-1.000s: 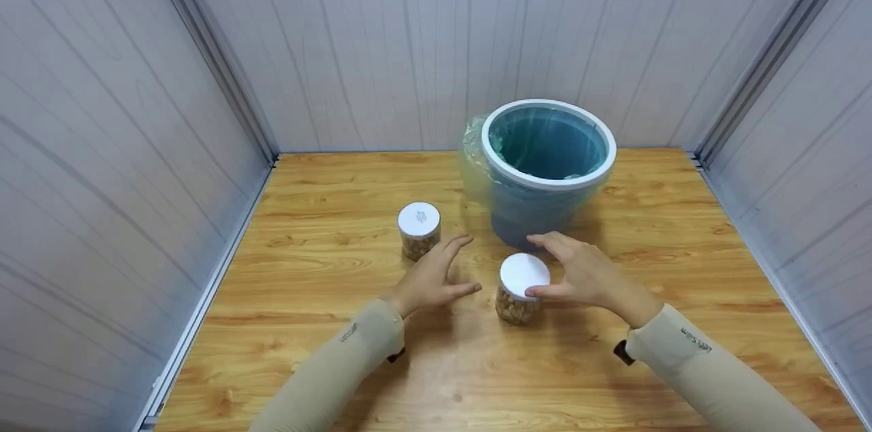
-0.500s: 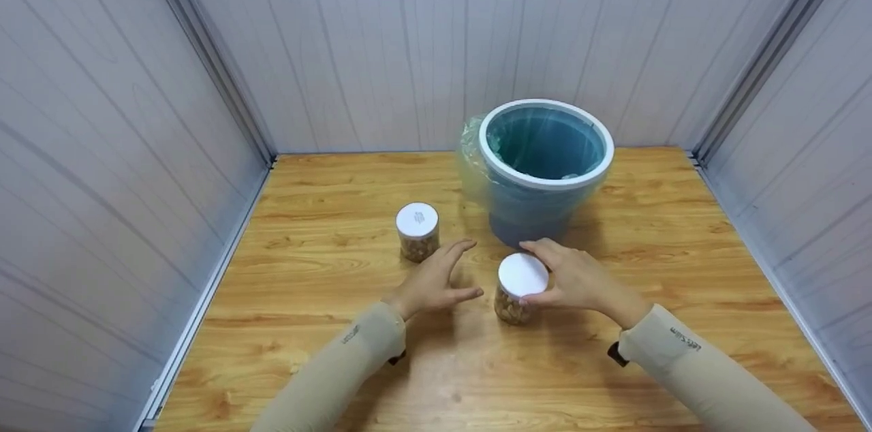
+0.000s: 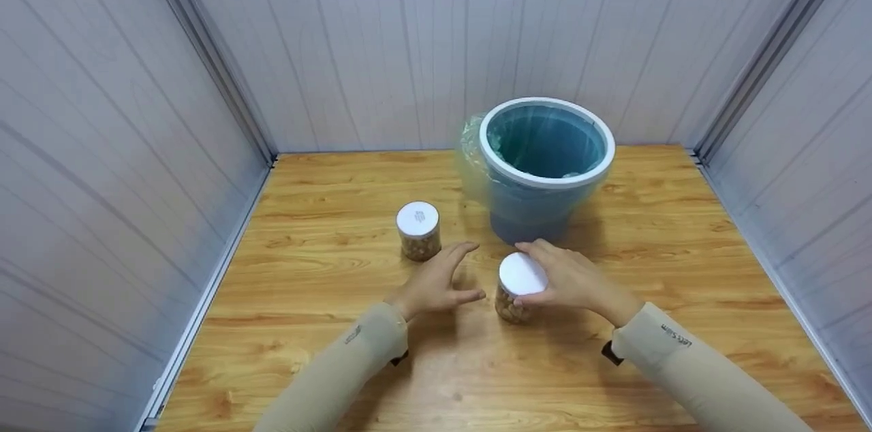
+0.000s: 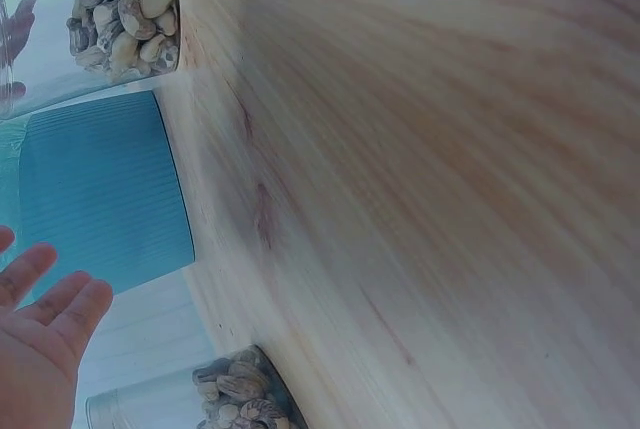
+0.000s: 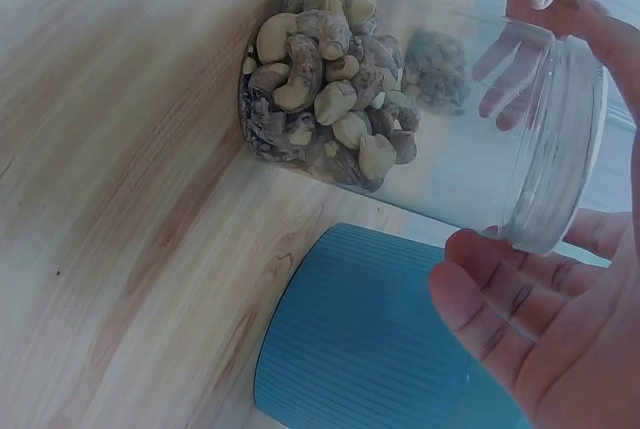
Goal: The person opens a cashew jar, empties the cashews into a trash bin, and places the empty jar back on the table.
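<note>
A clear jar of cashews with a white lid (image 3: 523,274) stands upright on the wooden table. My right hand (image 3: 575,285) spans this jar's top, thumb on the near side and fingers on the far side. Up close in the right wrist view, the cashews (image 5: 335,89) fill its lower part, and my fingers (image 5: 500,299) curl beside the lid's rim. My left hand (image 3: 429,284) hovers between the two jars, thumb and fingers spread, holding nothing. Just beyond its fingers is a second cashew jar (image 3: 418,231), also white-lidded and upright.
Behind the right jar stands a blue trash bin (image 3: 531,214) with a white rim and a translucent green liner bag bulging at its left. Pale panel walls (image 3: 381,43) enclose the wooden table (image 3: 313,214) at the back and both sides.
My right hand has moved left and closed in around the lid of the right jar. My left hand has barely shifted, and both jars stay in place.
</note>
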`<action>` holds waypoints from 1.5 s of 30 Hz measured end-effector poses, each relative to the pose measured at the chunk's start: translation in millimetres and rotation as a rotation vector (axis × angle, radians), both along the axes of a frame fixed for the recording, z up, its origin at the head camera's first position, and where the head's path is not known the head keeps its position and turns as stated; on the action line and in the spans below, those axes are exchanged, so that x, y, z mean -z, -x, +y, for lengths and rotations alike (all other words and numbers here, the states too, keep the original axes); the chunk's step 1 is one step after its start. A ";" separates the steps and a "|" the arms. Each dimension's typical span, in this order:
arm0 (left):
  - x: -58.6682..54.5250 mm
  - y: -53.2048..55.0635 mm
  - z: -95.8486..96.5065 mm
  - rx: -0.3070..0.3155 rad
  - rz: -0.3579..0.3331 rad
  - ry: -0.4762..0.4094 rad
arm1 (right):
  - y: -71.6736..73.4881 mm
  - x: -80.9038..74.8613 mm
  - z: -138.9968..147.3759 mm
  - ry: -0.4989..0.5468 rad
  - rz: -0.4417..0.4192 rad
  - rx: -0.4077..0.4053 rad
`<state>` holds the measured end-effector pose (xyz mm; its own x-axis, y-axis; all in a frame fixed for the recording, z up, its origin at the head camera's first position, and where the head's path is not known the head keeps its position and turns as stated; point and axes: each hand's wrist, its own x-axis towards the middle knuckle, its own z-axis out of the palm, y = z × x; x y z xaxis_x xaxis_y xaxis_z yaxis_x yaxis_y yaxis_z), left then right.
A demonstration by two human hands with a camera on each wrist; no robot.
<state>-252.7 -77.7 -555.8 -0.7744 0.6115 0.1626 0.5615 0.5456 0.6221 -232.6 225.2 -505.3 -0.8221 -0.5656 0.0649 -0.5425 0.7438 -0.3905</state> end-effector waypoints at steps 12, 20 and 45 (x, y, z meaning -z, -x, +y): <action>1.6 0.7 2.8 0.009 -0.006 -0.017 | 2.1 3.6 -5.4 0.007 0.011 0.009; -1.7 -1.8 5.0 0.009 -0.030 -0.040 | 3.4 7.4 -4.5 0.081 0.083 0.013; -6.2 -3.4 24.1 0.034 -0.116 -0.139 | -0.1 13.5 -8.3 0.444 0.046 0.124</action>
